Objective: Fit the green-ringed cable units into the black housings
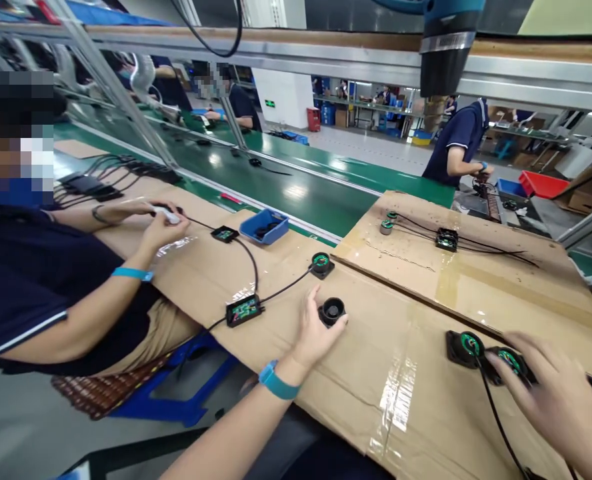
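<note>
Surface: now a bench covered in taped brown cardboard sheets (406,373), glossy tape strips catching the light.
Room: factory line, green conveyor belt (321,190) beyond the cardboard, aluminium frame overhead, a powered screwdriver (446,47) hanging at top right.
Left hand (316,330): palm down on the cardboard, thumb and index finger curled narrowly around a black round cap (332,311), touching its near side; blue wristband on the wrist.
Black round cap: upright on the cardboard, open mouth facing up, near the bench middle; round, so no long axis to tell.
Right hand (556,393): fingers spread wide and flat over two green-topped black modules (486,353) at the near right; grasp cannot be told.
Green-topped black modules: side by side, green faces up, black cables trailing toward the near edge.
Wired assembly: another green-topped module (321,264) just beyond the cap, cable running left to an open circuit box (244,310).
Blue tray (265,226): at the belt's edge, dark parts inside.
Co-worker: seated at left, hands (161,223) holding a white object.
Far board: a second cardboard sheet with wired parts (446,239).
</note>
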`<state>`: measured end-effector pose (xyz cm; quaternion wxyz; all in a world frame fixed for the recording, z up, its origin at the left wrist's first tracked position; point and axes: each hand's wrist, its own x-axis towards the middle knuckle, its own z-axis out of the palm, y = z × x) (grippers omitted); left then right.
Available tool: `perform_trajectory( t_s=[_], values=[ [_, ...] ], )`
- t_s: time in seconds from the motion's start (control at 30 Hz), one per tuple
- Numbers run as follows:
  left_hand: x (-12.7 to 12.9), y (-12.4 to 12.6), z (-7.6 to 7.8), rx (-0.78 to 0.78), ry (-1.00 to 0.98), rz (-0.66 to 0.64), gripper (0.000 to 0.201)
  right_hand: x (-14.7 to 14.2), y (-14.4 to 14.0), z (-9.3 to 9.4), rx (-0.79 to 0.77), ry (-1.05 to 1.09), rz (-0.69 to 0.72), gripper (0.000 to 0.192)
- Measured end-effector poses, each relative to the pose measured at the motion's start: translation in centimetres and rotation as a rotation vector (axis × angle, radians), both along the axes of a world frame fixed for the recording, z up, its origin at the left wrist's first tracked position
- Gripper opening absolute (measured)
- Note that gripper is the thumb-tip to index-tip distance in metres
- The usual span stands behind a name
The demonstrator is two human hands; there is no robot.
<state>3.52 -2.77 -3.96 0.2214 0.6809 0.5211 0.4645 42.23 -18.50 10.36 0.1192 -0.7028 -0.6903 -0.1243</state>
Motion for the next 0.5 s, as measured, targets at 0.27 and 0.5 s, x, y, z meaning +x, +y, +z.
perform_trajectory(
  t_s=[0.27, 0.5],
  values=[
    [1.0, 0.7, -1.5, -0.258, -0.148, -0.148, 0.063, -6.9, 30.1, -2.7, -0.178, -0.122, 0.134, 0.057],
    [0.6, 1.2, -0.2, -0.213, -0.092, -0.102, 0.047, -10.0, 40.3, -6.2, -0.353, -0.107, 0.132, 0.048]
  ],
)
